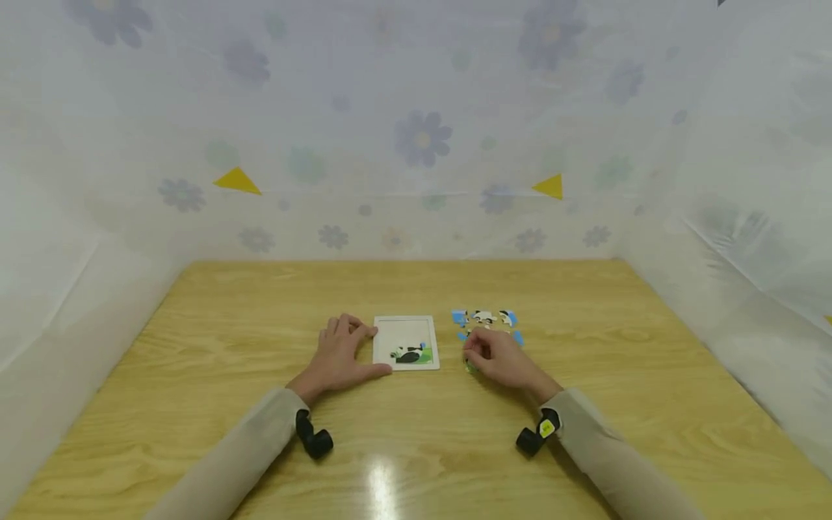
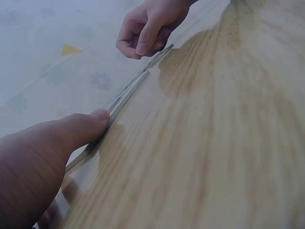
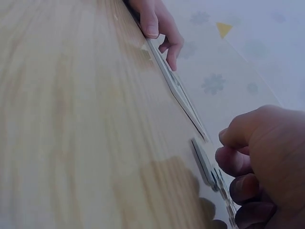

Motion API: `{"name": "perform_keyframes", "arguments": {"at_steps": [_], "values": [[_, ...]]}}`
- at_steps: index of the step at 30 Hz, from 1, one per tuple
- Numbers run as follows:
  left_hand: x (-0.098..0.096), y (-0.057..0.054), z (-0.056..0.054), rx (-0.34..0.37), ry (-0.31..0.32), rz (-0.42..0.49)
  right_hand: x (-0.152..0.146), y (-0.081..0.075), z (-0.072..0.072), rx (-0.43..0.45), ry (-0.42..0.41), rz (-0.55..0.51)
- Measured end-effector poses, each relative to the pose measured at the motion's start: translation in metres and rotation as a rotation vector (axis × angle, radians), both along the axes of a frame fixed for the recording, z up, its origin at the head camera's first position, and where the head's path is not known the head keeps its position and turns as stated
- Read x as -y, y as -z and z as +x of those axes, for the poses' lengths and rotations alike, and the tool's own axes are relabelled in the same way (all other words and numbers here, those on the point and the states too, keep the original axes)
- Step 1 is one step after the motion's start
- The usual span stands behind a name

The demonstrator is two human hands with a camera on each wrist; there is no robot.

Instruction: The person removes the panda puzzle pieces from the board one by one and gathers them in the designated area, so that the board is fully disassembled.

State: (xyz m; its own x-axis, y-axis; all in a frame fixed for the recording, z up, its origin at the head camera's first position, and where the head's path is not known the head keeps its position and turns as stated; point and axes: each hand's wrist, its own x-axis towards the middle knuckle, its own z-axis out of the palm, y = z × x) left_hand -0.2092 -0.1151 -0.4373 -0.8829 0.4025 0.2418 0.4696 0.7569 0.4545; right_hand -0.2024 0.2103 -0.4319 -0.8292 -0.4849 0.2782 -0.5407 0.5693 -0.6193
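A square white puzzle tray (image 1: 436, 339) lies on the wooden table, with a panda picture section (image 1: 411, 355) fitted in its lower right. My left hand (image 1: 338, 357) rests at the tray's left side, its thumb straight along the front corner and its index fingertip at the left edge. Right of the tray, loose puzzle pieces (image 1: 483, 316) in blue, black and white lie in a cluster. Over the near part of these hovers my right hand (image 1: 499, 359), fingers curled and thumb close to the index finger. No piece shows between them. A greenish piece (image 1: 469, 367) peeks out below its fingertips.
The wooden table (image 1: 260, 303) runs back to a pale flowered curtain (image 1: 364, 130), which also hangs at both sides. Two yellow triangles (image 1: 237, 181) are on the curtain. A black wrist camera (image 1: 315, 439) sits on each sleeve cuff.
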Motion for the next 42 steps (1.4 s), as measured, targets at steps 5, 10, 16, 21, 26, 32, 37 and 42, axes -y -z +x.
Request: {"name": "perform_keyframes", "arguments": {"at_steps": [5,10,16,21,26,32,37,42], "values": [[-0.001,0.004,0.002,0.011,-0.005,-0.009,0.012,0.004,-0.001,0.012,-0.023,0.01],[-0.003,0.002,-0.001,0.006,0.006,0.0,0.025,0.001,-0.005,0.008,-0.052,-0.006],[-0.004,-0.002,-0.002,0.006,0.006,0.005,0.041,0.001,-0.009,0.071,-0.084,0.034],[-0.002,-0.001,0.0,0.0,0.001,0.003,0.054,0.001,-0.013,0.051,-0.081,0.073],[-0.001,0.0,0.0,-0.006,-0.004,0.006,0.069,0.0,-0.016,0.023,-0.097,0.142],[-0.002,0.002,-0.001,-0.012,0.011,0.015,0.076,-0.003,-0.015,0.031,-0.103,0.177],[-0.001,0.001,-0.002,-0.019,0.008,0.009,0.078,-0.006,-0.015,0.049,-0.119,0.213],[0.0,0.001,-0.002,-0.01,0.008,0.006,0.082,-0.011,-0.02,0.093,-0.138,0.271]]}}
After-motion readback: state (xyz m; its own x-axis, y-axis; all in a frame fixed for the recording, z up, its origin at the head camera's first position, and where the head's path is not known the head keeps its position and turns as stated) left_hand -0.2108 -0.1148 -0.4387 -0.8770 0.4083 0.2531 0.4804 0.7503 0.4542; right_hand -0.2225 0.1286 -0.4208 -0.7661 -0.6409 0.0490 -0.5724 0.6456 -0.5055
